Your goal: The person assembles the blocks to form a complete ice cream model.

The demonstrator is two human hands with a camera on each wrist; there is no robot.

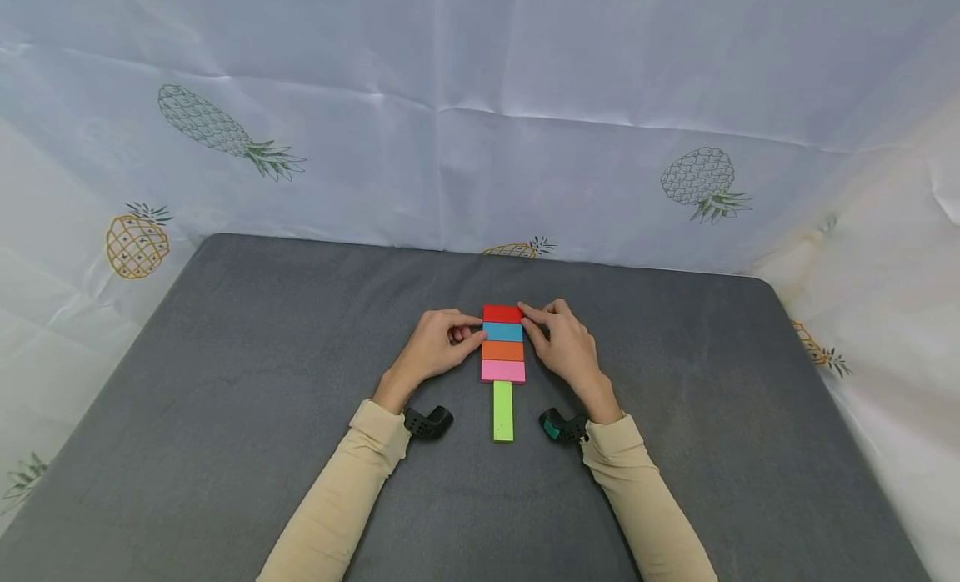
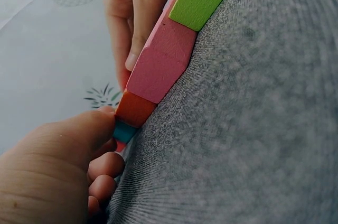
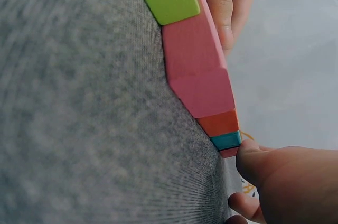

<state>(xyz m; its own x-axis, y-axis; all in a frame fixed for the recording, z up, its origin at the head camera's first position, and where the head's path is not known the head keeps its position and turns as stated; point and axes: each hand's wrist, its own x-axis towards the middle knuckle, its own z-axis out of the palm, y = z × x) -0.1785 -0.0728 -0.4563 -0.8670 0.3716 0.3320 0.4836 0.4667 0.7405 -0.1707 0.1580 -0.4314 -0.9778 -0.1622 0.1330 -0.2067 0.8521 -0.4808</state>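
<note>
Flat coloured wooden blocks form a column on the grey cloth: red [image 1: 502, 313] at the far end, then blue [image 1: 502, 332], orange [image 1: 502, 351] and pink [image 1: 502, 370]. A light green block [image 1: 503, 411] lies lengthwise below the pink one, like a stem. My left hand [image 1: 433, 345] is at the column's left side, thumb and index fingertips against the block ends near the blue one. On the opposite side my right hand [image 1: 564, 345] has its index fingertip at the red block's end and its thumb [image 3: 251, 163] by the blue block's end.
The blocks lie on a grey cloth-covered table [image 1: 225, 415]. Behind it hangs a pale curtain [image 1: 375, 173] printed with pineapples, which continues along both sides. A black device sits at each wrist, below the rolled beige sleeves.
</note>
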